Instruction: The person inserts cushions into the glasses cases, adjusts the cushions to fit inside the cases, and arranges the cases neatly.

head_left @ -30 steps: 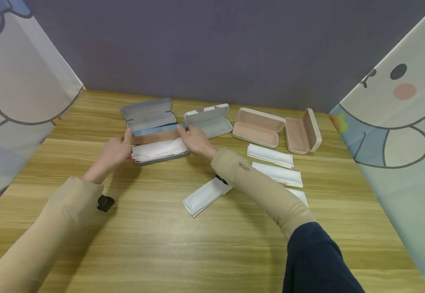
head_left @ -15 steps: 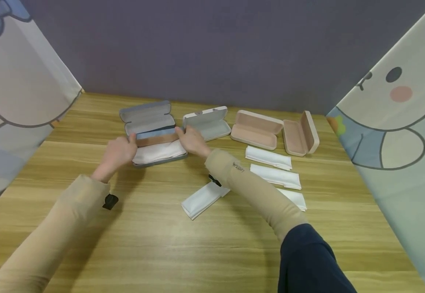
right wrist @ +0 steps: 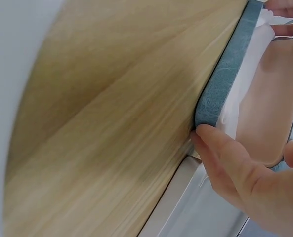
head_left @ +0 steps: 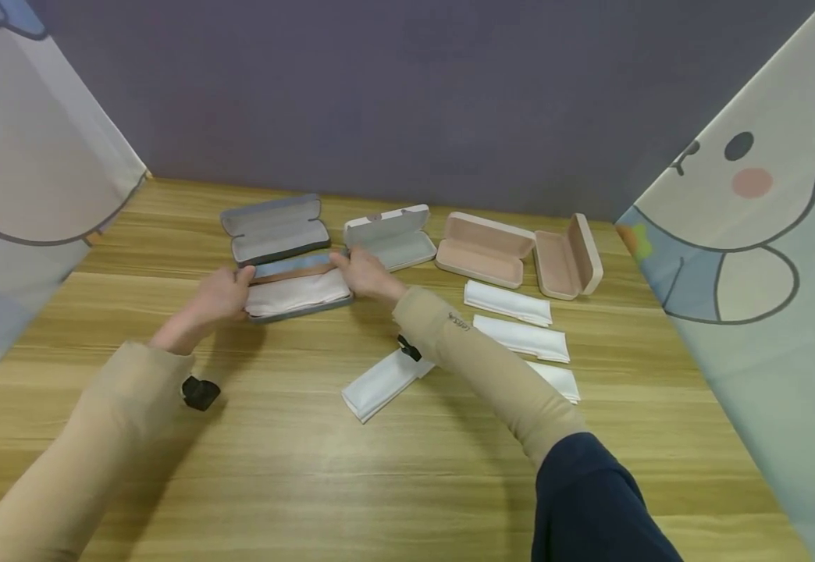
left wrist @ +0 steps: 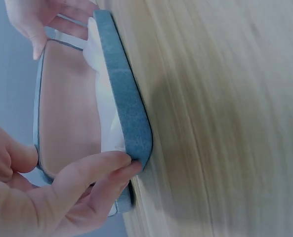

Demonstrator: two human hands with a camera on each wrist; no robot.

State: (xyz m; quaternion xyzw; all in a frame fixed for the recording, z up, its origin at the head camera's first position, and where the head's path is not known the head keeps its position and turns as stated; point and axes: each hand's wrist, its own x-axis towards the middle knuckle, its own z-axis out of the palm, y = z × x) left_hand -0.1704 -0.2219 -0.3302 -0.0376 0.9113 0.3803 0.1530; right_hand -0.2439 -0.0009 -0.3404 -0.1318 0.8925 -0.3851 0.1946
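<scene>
A blue glasses case [left wrist: 120, 79] with a brown-lined lid lies at the left of the table, partly open. Inside its base is a folded white cloth [head_left: 298, 293]. My left hand [head_left: 214, 303] holds the case's left end, thumb at the lid's edge and fingertips on the base's corner. At the opposite end my right hand [head_left: 371, 275] grips in the same manner, its fingers [right wrist: 225, 148] on the base's corner and its thumb at the lid. The lid leans toward me over the cloth, with its blue outside showing from above.
Behind it stands an open grey glasses case [head_left: 277, 228]. To the right are an open white case [head_left: 396, 242] and two pink-lined ones, a wide case [head_left: 485, 254] and a turned case [head_left: 565, 261]. Several folded white cloths [head_left: 506, 303] lie on the wooden table [head_left: 309, 484].
The blue case's lid has tipped further toward me: less brown lining and more of the blue outside shows. Both hands have stayed at its ends.
</scene>
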